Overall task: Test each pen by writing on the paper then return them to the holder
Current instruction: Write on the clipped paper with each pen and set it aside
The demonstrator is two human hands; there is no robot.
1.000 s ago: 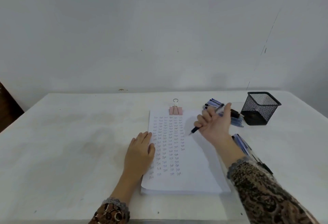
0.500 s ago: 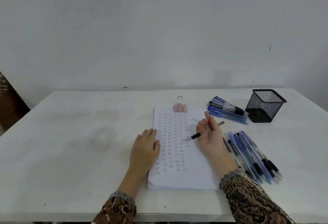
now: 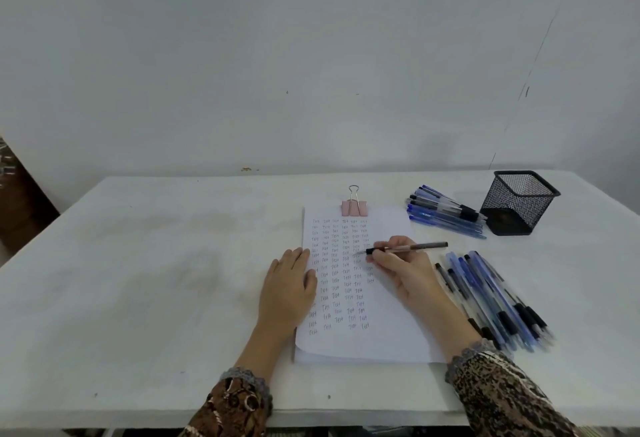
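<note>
White surface (image 3: 156, 263) fills the lower half of frame, plain wall above. Left of ctr: left hand (image 3: 289, 284) lies flat, palm down, fingers (image 3: 298, 258) straight & relaxed, grasping nothing, tips & thumb on the left edge of the paper (image 3: 363, 343). Paper stack sits at ctr w/ rows of small written words over most of the top sheet; pink binder clip (image 3: 354, 207) on its top edge. Right of ctr: right hand (image 3: 403, 270) rests on the paper, its fingers curled round a pen (image 3: 417, 247) w/ brownish barrel, tip down by the written rows (contact too fine to tell), back end pointing right. Upper right: far pen pile (image 3: 445, 215), mostly blue, lies just beside the black mesh holder (image 3: 516, 203), which stands upright. Lower right: near pen pile (image 3: 491, 298) lies just right of the right wrist, a bit blurred. Patterned sleeves (image 3: 502, 395) along bottom edge.
</note>
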